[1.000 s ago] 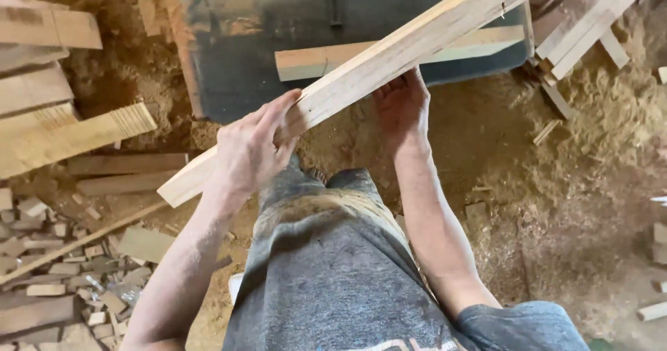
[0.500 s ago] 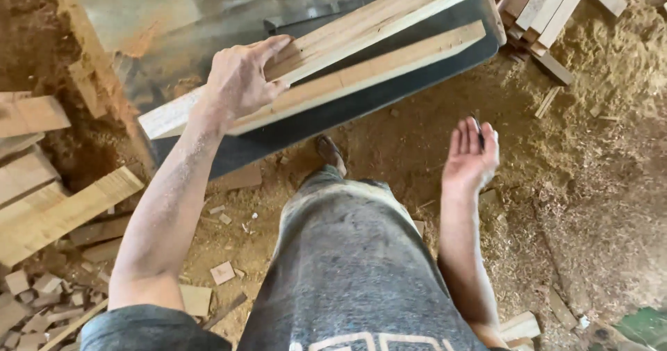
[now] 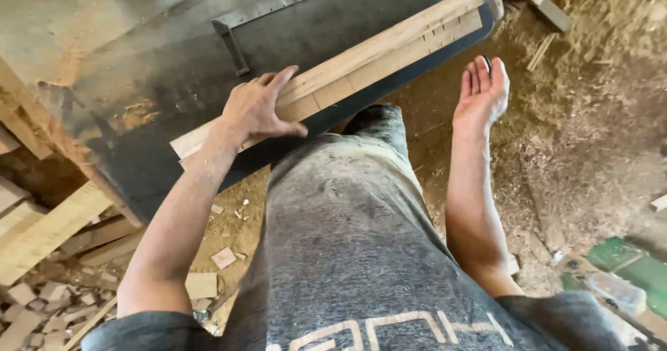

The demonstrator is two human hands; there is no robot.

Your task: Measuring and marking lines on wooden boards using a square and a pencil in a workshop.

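left hand flat on the planks, unclamped; right hand open, empty. planks overhang the tabletop edge, may tip.

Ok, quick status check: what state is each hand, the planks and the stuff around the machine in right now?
Left hand: flat, fingers spread, pressing on the planks.
Right hand: open, palm up, holding nothing, off the table.
Wooden planks: lying flat, side by side along the table's near edge.
Machine table: dark metal top, dusted with sawdust.
Offcuts: scattered loose on the floor at left.
Floor: covered in sawdust.
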